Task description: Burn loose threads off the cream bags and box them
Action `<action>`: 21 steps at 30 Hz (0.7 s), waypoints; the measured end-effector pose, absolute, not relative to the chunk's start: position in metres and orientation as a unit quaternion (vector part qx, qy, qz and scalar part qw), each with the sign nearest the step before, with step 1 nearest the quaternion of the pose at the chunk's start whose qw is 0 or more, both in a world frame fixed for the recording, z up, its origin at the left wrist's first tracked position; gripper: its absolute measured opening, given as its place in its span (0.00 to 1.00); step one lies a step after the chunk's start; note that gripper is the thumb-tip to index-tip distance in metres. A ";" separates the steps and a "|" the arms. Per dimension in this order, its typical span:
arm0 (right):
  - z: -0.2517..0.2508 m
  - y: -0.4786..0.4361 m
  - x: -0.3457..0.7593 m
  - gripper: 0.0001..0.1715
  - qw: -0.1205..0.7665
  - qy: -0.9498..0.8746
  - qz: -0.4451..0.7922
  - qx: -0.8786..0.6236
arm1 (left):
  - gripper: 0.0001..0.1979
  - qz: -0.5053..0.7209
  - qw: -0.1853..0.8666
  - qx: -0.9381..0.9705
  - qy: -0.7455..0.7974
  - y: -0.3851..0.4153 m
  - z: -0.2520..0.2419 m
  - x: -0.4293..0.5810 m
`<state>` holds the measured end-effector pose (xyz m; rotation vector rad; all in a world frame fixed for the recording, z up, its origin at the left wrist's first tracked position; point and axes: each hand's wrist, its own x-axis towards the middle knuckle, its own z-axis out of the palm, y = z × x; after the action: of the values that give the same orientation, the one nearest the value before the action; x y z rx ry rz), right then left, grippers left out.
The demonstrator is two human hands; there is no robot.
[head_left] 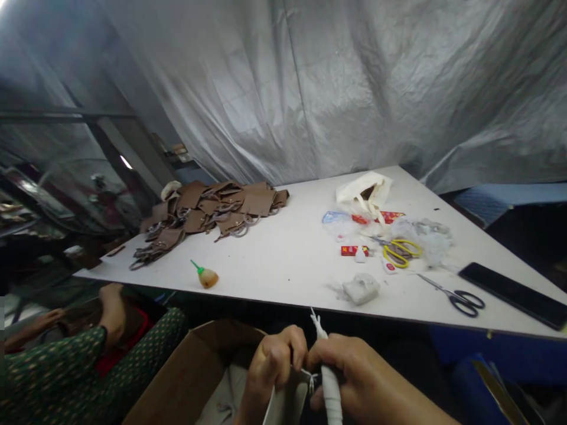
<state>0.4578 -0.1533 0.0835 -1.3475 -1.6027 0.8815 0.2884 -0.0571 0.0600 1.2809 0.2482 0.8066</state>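
Observation:
Low at the front, below the table's edge, my left hand (pixel 277 357) has its fingers closed at the top of an off-white stiff panel (pixel 290 401). Beside it, my right hand (pixel 348 366) is wrapped round a white, cloth-like wound strip (pixel 331 389) with frayed strands at its upper tip. A short knotted bit of white thread (pixel 311 381) shows between the two hands. An open cardboard box (pixel 177 369) stands left of my left hand, with pale pieces inside.
Brown bag-like pieces (pixel 257 200) lie piled on the white table (pixel 274 254). A green-tipped bottle (pixel 207 277), yellow-handled scissors (pixel 401 252), black-handled scissors (pixel 465 302), a phone (pixel 514 294) and a white lump (pixel 361 289) lie there too. A co-worker's patterned sleeve (pixel 57 366) is at left.

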 end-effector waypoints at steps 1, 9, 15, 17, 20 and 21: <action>0.081 -0.154 0.459 0.14 0.429 -0.638 0.340 -0.541 | 0.37 0.362 0.722 0.580 0.107 -0.057 0.060 0.292; 0.065 -0.159 0.467 0.12 0.459 -0.622 0.276 -0.572 | 0.32 0.384 0.710 0.552 0.208 -0.075 0.063 0.311; 0.057 -0.164 0.470 0.10 0.494 -0.594 0.293 -0.563 | 0.33 0.353 0.743 0.532 0.201 -0.071 0.066 0.317; 0.050 -0.164 0.469 0.06 0.520 -0.562 0.294 -0.572 | 0.32 0.321 0.763 0.533 0.177 -0.066 0.066 0.318; 0.037 -0.163 0.466 0.03 0.567 -0.495 0.321 -0.575 | 0.20 0.235 0.754 0.586 0.181 -0.060 0.069 0.316; 0.033 -0.162 0.466 0.02 0.578 -0.477 0.330 -0.574 | 0.24 0.199 0.738 0.615 0.195 -0.058 0.072 0.315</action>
<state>0.4658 -0.1624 0.0334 -1.3430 -1.1166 0.7718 0.3152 -0.0579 0.0718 1.3505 0.4285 0.4367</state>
